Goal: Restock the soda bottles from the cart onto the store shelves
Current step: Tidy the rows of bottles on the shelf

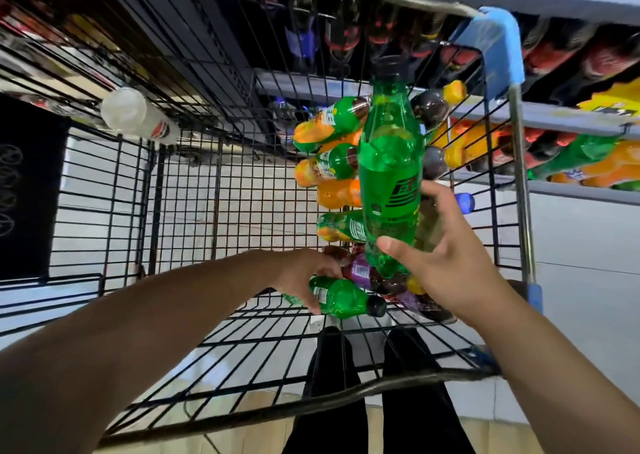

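Stocked shelves (pixel 554 115) stand behind the wire cart (pixel 519 176) of heaped bottles (pixel 332 166).

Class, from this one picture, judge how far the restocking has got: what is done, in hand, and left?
Done: the shelves carry rows of bottles, though who placed them is unclear. In hand: the right hand holds an upright green bottle; the left hand grips a lying green bottle. Left: a pile of bottles and a white bottle lie in the cart.
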`<state>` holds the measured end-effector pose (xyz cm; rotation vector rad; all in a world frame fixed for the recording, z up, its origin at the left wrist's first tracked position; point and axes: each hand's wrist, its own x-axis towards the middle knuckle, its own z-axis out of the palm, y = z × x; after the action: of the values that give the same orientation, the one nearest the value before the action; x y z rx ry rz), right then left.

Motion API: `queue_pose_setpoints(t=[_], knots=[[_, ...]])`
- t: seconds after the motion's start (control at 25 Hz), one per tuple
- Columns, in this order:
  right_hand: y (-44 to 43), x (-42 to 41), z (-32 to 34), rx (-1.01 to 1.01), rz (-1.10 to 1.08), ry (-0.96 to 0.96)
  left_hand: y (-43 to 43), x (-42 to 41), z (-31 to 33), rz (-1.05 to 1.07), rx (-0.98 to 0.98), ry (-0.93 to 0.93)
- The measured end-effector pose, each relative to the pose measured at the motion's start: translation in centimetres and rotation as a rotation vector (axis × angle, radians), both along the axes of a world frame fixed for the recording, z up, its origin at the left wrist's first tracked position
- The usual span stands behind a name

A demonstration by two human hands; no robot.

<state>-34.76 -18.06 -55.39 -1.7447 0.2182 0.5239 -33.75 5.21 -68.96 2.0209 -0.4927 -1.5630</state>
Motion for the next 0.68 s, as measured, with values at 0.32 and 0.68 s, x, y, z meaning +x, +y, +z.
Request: queue_pose_setpoints(t=[0.32, 0.68], knots=[[-0.4, 0.2, 2.9, 0.050, -0.059, -0.056, 3.5, 1.6, 5.6, 0.315, -0.067, -0.070], [-1.4, 1.3, 9.1, 0.138, -0.121, -0.178, 2.0, 3.4, 12.0, 0.607, -0.182, -0.138]])
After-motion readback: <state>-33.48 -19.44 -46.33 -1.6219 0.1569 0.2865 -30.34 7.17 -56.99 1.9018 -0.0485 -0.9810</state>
